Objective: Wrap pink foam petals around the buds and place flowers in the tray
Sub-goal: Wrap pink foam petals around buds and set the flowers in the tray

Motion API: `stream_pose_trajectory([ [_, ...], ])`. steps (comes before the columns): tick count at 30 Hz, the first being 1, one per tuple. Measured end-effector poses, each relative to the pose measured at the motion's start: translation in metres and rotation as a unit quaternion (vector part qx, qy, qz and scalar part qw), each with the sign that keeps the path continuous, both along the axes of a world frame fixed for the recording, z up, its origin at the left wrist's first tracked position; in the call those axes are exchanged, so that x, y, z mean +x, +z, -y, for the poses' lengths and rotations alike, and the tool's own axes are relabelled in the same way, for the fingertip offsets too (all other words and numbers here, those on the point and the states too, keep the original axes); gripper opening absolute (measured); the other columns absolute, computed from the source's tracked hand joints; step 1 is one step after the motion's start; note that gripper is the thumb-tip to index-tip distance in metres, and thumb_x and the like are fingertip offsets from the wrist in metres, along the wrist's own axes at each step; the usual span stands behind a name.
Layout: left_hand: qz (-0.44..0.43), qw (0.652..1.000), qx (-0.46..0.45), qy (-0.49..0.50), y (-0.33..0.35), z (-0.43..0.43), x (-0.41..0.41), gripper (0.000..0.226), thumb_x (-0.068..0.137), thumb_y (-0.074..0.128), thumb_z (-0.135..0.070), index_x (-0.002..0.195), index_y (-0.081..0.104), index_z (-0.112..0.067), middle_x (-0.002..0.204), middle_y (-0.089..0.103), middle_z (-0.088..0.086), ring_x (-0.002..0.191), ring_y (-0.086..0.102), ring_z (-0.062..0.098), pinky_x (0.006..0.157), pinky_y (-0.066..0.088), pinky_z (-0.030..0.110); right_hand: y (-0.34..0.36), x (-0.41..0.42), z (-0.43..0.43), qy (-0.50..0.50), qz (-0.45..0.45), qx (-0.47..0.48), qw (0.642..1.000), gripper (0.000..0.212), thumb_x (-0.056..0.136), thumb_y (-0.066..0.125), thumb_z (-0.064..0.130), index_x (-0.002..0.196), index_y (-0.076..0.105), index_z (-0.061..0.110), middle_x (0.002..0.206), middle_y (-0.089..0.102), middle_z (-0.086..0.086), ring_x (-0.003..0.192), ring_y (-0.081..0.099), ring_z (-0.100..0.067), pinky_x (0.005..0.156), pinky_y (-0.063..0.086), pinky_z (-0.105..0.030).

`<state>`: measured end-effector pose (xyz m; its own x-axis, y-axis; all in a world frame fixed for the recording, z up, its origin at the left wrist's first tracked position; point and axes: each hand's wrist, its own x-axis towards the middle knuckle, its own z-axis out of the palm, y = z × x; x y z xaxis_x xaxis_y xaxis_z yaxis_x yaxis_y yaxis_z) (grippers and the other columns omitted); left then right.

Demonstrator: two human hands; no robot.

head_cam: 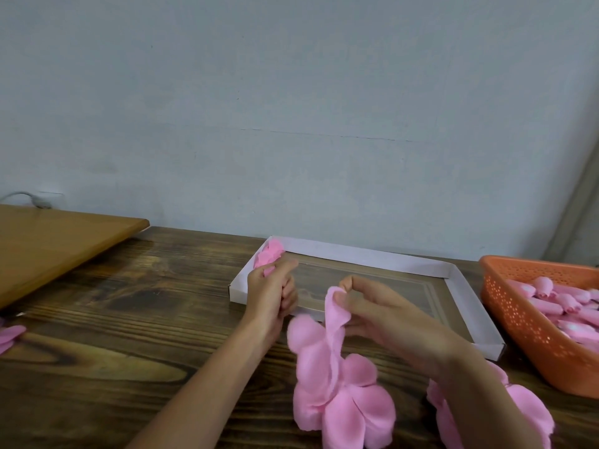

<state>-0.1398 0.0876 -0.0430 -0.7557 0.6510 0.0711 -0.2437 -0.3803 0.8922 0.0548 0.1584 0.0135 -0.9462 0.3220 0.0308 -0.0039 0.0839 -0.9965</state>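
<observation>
Over the far-left corner of the tray (356,254), my left hand (270,291) grips a pink flower (270,252), fingers curled round its base with the forefinger sticking out. My right hand (389,314) pinches the top lobe of a sheet of petals (340,393) between thumb and forefinger, and the rest of the sheet trails down onto the desk (146,335) in front of the tray. I judge the step to be setting this flower down while readying the next petals. To do it well, I want the flower lowered into the corner so both white walls prop it, and released by loosening the fingers rather than dragging, since foam likely springs back and could unwind. The right pinch should lift one sheet only, and motion blur hides whether a second clings to it. My left wrist crosses the tray's low left wall, so I should lift before pulling back or the light card could shift. Room for later flowers runs rightward along the far wall. An orange basket (518,322) of buds (564,303) sits just beside the tray's right wall, and my right forearm lies over another petal pile (531,413) near it, so any reach there should be kept high. A raised board (48,251) stands well apart on the left.
</observation>
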Motion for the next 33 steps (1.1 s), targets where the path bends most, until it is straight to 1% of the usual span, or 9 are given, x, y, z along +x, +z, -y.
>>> stream_pose_trajectory([
  [3,0.023,1.000,0.016,-0.011,0.001,0.001,-0.001,0.057,0.094,0.068,-0.016,0.048,0.035,-0.025,0.047,0.026,-0.003,0.038,0.021,0.013,0.039,0.018,0.021,-0.002,-0.008,0.004,-0.044,-0.020,-0.123,0.991,0.017,0.105,0.055,0.022,0.092,0.052,0.012,0.077,0.063,-0.005,0.066,0.064,-0.019,0.066,0.056,-0.030],
  [6,0.035,0.999,0.025,-0.019,0.002,0.002,-0.001,0.055,0.095,0.068,-0.019,0.051,0.035,-0.025,0.046,0.027,-0.004,0.037,0.023,0.012,0.037,0.020,0.019,-0.006,-0.017,0.006,-0.108,-0.015,-0.175,0.978,0.018,0.105,0.056,0.028,0.092,0.056,0.016,0.070,0.064,0.000,0.056,0.063,-0.014,0.049,0.050,-0.025],
  [11,0.045,0.998,0.039,-0.022,0.002,0.003,-0.002,0.054,0.097,0.068,-0.020,0.052,0.038,-0.025,0.047,0.027,-0.005,0.035,0.025,0.011,0.035,0.021,0.019,-0.020,-0.030,0.004,-0.165,0.010,-0.207,0.964,0.041,0.104,0.055,0.042,0.114,0.063,0.002,0.092,0.072,-0.020,0.075,0.062,-0.028,0.059,0.047,-0.033],
  [16,0.048,0.996,0.065,-0.029,0.004,0.004,-0.002,0.054,0.098,0.066,-0.015,0.049,0.046,-0.020,0.048,0.033,-0.002,0.034,0.028,0.011,0.032,0.021,0.020,-0.030,-0.031,-0.006,-0.217,-0.019,-0.224,0.950,0.061,0.096,0.068,0.047,0.128,0.062,-0.005,0.099,0.069,-0.020,0.068,0.067,-0.020,0.047,0.050,-0.027],
  [20,0.048,0.996,0.069,-0.031,0.005,0.004,-0.001,0.052,0.099,0.066,-0.016,0.051,0.045,-0.020,0.049,0.032,-0.002,0.035,0.027,0.011,0.032,0.022,0.020,-0.032,-0.030,-0.006,-0.189,-0.040,-0.194,0.962,0.051,0.091,0.074,0.036,0.121,0.067,-0.005,0.102,0.075,-0.021,0.078,0.071,-0.023,0.057,0.056,-0.029],
  [23,0.055,0.996,0.069,-0.021,0.009,0.005,0.002,0.054,0.099,0.066,-0.020,0.051,0.042,-0.022,0.051,0.031,-0.001,0.037,0.027,0.011,0.033,0.022,0.021,-0.036,-0.030,-0.003,-0.238,-0.040,-0.085,0.967,0.031,0.092,0.077,0.029,0.106,0.075,0.001,0.101,0.077,-0.022,0.080,0.074,-0.026,0.066,0.061,-0.039],
  [27,0.032,0.997,0.076,0.006,0.017,0.006,0.007,0.053,0.100,0.066,-0.021,0.051,0.044,-0.021,0.049,0.034,-0.001,0.049,0.052,0.017,0.045,0.039,0.024,-0.037,-0.036,-0.002,-0.319,-0.034,0.037,0.946,0.017,0.095,0.074,0.020,0.094,0.073,0.003,0.093,0.077,-0.021,0.081,0.072,-0.027,0.079,0.062,-0.054],
  [30,0.009,0.995,0.098,-0.013,0.024,0.008,0.016,0.036,0.101,0.064,-0.021,0.065,0.065,-0.015,0.056,0.054,0.003,0.082,0.075,0.024,0.070,0.056,0.030,-0.039,-0.039,0.002,-0.314,-0.042,0.032,0.948,0.016,0.095,0.074,0.019,0.096,0.073,0.003,0.092,0.078,-0.017,0.090,0.076,-0.032,0.076,0.065,-0.051],
  [33,0.007,0.994,0.105,-0.041,0.029,0.009,0.024,0.035,0.101,0.063,-0.022,0.069,0.075,-0.021,0.079,0.075,0.010,0.102,0.075,0.025,0.092,0.052,0.037,-0.043,-0.040,0.002,-0.307,-0.046,0.030,0.950,0.016,0.095,0.075,0.018,0.098,0.073,0.003,0.092,0.078,-0.015,0.092,0.076,-0.035,0.077,0.064,-0.057],
])
